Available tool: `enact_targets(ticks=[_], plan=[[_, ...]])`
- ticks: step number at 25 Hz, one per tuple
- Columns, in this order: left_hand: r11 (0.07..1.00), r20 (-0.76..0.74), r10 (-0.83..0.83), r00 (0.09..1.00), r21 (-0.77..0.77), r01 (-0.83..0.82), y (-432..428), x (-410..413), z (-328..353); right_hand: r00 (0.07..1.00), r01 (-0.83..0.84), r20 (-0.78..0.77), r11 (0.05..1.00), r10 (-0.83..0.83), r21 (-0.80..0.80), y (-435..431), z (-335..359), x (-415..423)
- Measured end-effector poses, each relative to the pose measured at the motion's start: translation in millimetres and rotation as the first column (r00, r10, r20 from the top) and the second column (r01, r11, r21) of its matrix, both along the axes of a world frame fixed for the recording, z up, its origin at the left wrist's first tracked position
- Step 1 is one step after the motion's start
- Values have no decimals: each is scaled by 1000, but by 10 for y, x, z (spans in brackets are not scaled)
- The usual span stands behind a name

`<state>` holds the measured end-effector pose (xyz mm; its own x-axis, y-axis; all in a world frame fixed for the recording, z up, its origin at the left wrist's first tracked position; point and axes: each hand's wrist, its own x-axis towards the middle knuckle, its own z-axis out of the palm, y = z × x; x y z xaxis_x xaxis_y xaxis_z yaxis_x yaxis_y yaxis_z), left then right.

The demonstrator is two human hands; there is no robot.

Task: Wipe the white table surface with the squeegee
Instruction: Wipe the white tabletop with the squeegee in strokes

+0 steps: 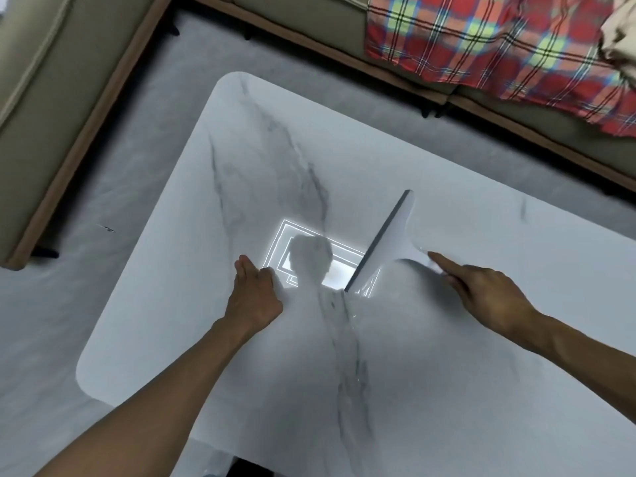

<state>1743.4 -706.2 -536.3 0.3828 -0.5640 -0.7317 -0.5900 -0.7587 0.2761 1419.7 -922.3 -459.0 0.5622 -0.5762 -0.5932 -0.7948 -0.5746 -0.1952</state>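
A white marble-patterned table [447,356] with grey veins fills the middle of the view. A white squeegee [389,241] with a dark rubber blade lies with its blade edge on the table, running diagonally from upper right to lower left. My right hand [488,294] holds its white handle, index finger stretched along it. My left hand [254,290] rests on the table left of the blade, fingers curled, holding nothing. A bright ceiling-light reflection and a head shadow lie between the two hands.
A beige sofa [69,80] with a wooden base runs along the left and back. A red plaid blanket [499,46] lies on it at the upper right. Grey carpet [103,218] surrounds the table. The table's rounded left edge sits near the sofa.
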Motion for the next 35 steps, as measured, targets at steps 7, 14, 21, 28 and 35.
enact_targets(ticks=[7,14,21,28,35], plan=[[986,65,-14,998,-163,24,-90,-279,82,939,236,265,971,-218,-39,-416,175,339],[986,-33,-110,993,-133,104,-306,-686,2,915,359,218,932,-340,-53,-770,-214,1007],[988,-87,-150,985,-32,148,-421,-694,36,924,382,4,924,-382,-26,173,138,-499],[979,-87,-193,977,47,198,-475,-720,49,804,574,233,817,-548,-61,-322,266,-606],[962,-28,-262,965,77,263,-491,-757,27,595,794,152,606,-789,39,-623,-33,159]])
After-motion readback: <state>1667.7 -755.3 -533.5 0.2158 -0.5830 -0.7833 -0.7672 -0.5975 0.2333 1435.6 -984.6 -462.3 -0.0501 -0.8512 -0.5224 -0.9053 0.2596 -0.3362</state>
